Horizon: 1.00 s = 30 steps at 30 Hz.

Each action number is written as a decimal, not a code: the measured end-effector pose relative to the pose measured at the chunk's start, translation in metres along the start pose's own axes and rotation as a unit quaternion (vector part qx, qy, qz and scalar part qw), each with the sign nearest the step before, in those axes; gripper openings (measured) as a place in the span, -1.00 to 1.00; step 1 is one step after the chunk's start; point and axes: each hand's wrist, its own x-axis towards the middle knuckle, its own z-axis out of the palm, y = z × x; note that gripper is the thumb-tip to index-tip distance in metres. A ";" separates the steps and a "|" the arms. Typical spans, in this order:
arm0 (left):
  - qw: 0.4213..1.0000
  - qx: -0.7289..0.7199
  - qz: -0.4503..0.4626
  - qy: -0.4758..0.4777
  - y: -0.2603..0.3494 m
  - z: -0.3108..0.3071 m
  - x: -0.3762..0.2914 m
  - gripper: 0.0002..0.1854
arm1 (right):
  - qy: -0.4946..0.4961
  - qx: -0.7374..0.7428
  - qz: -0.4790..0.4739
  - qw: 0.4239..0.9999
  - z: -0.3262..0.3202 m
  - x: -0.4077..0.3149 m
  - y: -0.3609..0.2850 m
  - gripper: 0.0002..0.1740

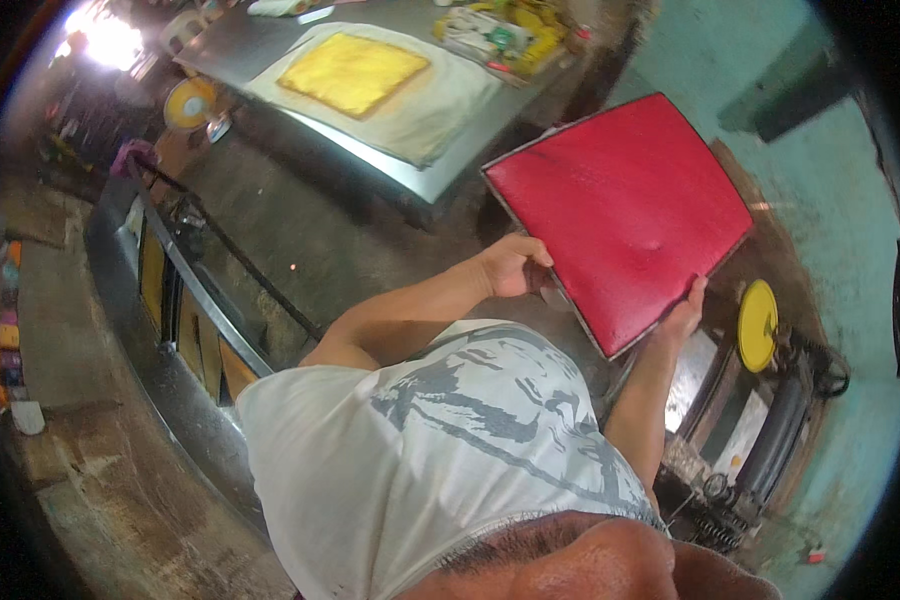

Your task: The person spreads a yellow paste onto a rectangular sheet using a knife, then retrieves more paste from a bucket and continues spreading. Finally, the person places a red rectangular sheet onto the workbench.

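A square red panel (619, 217) with a thin dark rim is held up in front of my body, tilted, its smooth red face towards me. A small dent shows near its middle. My left hand (521, 264) grips its left edge, the thumb over the rim. Around the lower right edge is my right hand (682, 315), with most of the fingers hidden behind the panel. Beyond it, a yellow square sheet (354, 73) lies on a pale cloth (450, 112) spread over a metal-topped table (514, 112).
On my right stands a machine with a yellow disc (757, 326) and a dark roller (774, 439), beside a green wall (855, 300). A metal-framed bench (131, 315) with slots is at left. Yellow cloths (529, 34) and small items crowd the table's far corner. A fan (191, 103) stands behind.
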 end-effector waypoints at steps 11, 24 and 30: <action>0.973 -0.002 0.229 0.015 0.202 -0.126 -0.169 -0.58 | -0.229 0.075 0.182 0.953 0.327 -0.027 0.177 -0.40; 0.901 -0.050 0.405 0.149 0.342 -0.235 -0.292 -0.55 | -0.325 0.030 0.390 0.861 0.602 -0.096 0.338 -0.45; 0.874 -0.056 0.422 0.237 0.449 -0.285 -0.343 -0.55 | -0.377 0.007 0.393 0.839 0.740 -0.106 0.445 -0.46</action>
